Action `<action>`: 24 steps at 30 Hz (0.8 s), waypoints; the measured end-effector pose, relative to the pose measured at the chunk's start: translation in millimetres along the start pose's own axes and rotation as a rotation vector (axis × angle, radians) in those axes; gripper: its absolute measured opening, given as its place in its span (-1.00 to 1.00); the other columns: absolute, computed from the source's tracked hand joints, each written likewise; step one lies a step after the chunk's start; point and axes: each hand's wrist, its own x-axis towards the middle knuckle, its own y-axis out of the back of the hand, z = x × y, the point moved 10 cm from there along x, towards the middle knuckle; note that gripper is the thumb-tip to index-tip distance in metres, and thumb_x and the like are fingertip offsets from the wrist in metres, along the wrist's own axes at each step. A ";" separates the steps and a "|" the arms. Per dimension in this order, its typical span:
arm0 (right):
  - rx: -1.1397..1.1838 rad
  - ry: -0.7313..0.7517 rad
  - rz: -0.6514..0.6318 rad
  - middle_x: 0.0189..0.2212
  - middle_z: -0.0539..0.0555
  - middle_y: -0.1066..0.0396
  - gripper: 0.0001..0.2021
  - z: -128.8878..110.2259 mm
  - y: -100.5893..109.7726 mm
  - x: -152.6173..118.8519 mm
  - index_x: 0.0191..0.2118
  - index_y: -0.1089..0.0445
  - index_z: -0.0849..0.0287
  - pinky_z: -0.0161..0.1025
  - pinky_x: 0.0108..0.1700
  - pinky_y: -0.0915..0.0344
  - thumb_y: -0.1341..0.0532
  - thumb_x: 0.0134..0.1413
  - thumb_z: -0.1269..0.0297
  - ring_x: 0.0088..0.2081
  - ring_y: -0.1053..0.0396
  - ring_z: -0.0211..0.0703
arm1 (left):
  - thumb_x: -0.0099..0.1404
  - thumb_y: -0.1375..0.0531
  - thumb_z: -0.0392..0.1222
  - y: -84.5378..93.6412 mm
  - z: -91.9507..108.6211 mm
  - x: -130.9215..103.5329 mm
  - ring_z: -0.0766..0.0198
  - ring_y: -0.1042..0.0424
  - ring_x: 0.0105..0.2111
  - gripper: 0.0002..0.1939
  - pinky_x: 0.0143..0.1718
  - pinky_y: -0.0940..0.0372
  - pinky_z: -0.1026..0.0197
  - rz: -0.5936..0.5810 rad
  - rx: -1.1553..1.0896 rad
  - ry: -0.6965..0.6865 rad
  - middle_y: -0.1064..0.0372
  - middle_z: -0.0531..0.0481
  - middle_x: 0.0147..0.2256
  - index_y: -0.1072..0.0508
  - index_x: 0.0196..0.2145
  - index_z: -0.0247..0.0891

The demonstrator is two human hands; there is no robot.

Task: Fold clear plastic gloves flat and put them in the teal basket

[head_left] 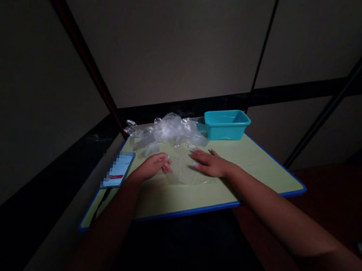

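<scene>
A clear plastic bag (183,172) lies spread flat on the pale yellow tabletop, between my hands. My right hand (210,163) rests palm down on its right part, with the fingers stretched out and spread. At its left edge is my left hand (155,166), turned on its side with the fingers loosely bent and apart; nothing shows in them. Just beyond both hands sits a crumpled heap of clear plastic bags (171,130).
A turquoise plastic basket (225,129) stands at the back right of the blue-edged table (261,170). A phone (118,170) lies at the left edge, near a dark cord (103,200). Wall panels (184,45) rise close behind the table.
</scene>
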 end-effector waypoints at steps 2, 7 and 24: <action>0.004 -0.004 -0.002 0.31 0.06 0.24 -0.36 2.1 -0.8 0.2 0.30 0.10 0.00 0.30 0.20 0.43 0.14 0.16 -0.15 0.30 0.31 0.08 | 0.24 -0.03 0.14 1.3 -1.2 -1.6 0.28 -0.39 -0.46 -0.61 -0.32 -0.26 0.18 0.004 -0.024 0.020 -0.44 -0.01 -0.48 -0.36 -0.33 -0.27; 0.005 -0.010 0.005 0.30 0.05 0.23 -0.38 5.4 -1.3 -0.2 0.30 0.10 -0.01 0.27 0.21 0.42 0.15 0.18 -0.13 0.30 0.31 0.06 | 0.02 -0.28 -0.07 -8.7 1.7 -5.7 0.30 -0.38 -0.41 -0.70 -0.30 -0.24 0.22 -0.097 -0.027 0.040 -0.39 0.07 -0.47 -0.39 -0.31 -0.26; -0.012 0.214 0.048 0.29 0.14 0.17 -0.35 -58.2 6.1 7.6 0.19 -0.18 0.04 0.32 0.18 0.43 -0.14 0.00 -0.14 0.30 0.37 0.15 | -0.03 -0.28 -0.13 -10.9 6.2 -5.1 0.35 -0.24 -0.48 -0.77 -0.47 -0.14 0.31 -0.090 0.125 -0.023 -0.23 0.13 -0.52 -0.31 -0.49 -0.25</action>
